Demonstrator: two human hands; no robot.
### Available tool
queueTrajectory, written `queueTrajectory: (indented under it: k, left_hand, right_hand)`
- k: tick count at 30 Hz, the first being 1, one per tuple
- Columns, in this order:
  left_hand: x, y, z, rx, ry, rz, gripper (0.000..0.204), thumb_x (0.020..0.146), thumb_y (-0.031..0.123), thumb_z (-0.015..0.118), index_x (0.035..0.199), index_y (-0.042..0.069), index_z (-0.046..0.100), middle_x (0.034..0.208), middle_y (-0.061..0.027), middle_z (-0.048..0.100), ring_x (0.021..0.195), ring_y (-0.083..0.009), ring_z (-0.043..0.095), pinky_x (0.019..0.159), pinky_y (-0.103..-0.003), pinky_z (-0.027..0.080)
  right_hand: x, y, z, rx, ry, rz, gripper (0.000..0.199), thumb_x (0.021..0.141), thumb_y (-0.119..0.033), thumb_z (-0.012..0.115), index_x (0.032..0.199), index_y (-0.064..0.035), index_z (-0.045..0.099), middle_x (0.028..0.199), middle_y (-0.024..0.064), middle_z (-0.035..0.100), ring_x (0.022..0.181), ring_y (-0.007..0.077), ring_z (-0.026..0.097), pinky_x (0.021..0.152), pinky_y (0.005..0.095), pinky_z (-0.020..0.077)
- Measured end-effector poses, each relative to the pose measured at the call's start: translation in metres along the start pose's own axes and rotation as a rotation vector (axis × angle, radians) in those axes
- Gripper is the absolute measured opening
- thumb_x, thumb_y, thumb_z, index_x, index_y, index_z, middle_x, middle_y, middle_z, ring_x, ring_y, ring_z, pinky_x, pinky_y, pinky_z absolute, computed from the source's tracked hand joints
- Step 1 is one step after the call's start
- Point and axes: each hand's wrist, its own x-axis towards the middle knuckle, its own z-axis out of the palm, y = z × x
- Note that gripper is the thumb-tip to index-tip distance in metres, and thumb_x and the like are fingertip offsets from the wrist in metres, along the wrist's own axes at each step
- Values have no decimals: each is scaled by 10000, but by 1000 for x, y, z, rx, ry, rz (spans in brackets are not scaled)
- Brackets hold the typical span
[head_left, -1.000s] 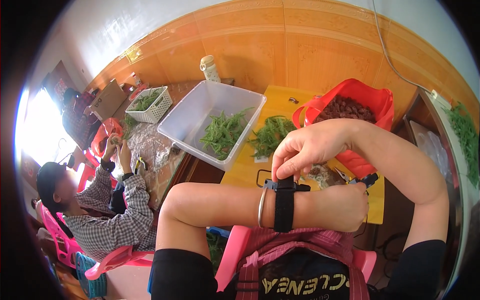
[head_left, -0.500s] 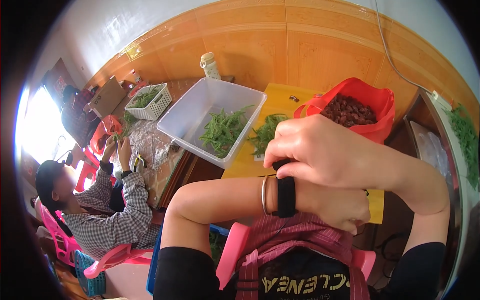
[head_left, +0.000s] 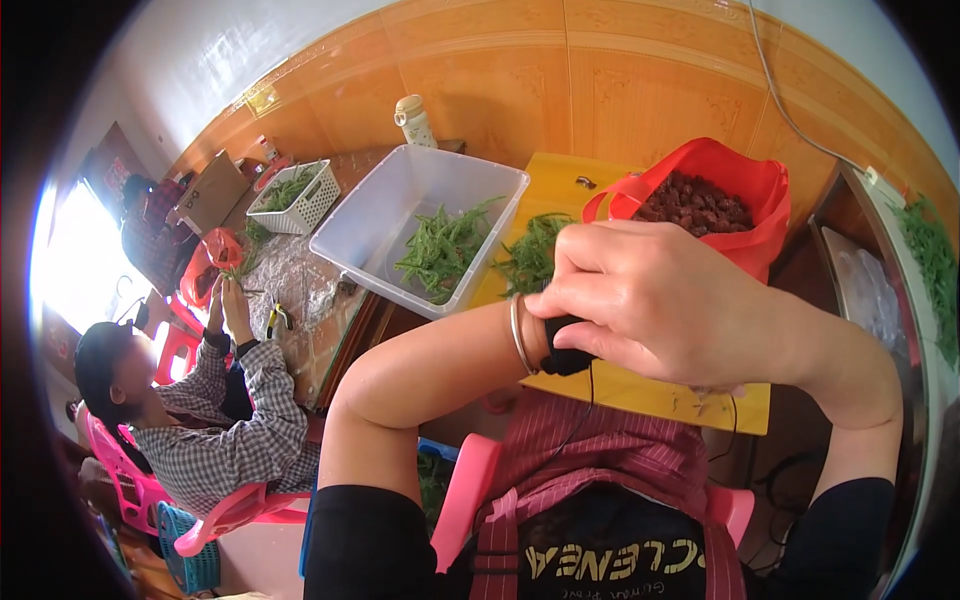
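Observation:
My left forearm reaches across in front of me, with a thin silver bangle near the wrist. Beyond the bangle sits a black wristband, from which a thin dark cord hangs. Over it lies my right hand, its fingers bent and closed on the band. My left hand is almost wholly covered by the right one, so its fingers cannot be made out. Behind the hands, green leafy sprigs lie on a yellow board.
A clear plastic bin holds more sprigs. To the right stands a red bag of dark brown pieces. A white basket, a bottle and pliers are on the left table. A co-worker sits there, handling sprigs.
My left wrist has risen and turned, and the left hand has slipped from view behind my right hand. The co-worker's hands have shifted slightly.

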Motion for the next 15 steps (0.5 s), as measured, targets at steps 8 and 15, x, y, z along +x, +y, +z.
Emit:
queueTrajectory:
  k: [8, 15]
  left_hand:
    - [11, 17, -33, 73, 130, -335, 130, 808, 206, 644, 883, 106, 606, 848, -48, 599, 802, -183, 585, 695, -292, 459]
    - [12, 35, -41, 146, 218, -621, 118, 804, 200, 646, 885, 121, 610, 847, -40, 602, 806, -162, 588, 703, -265, 462]
  right_hand:
    - [16, 17, -14, -12, -276, 237, 531, 779, -392, 649, 1096, 18, 536, 847, 186, 596, 803, 358, 584, 702, 392, 471]
    - [29, 18, -7, -68, -355, 134, 472, 814, -441, 608, 917, 13, 530, 723, 184, 596, 706, 364, 594, 630, 423, 455]
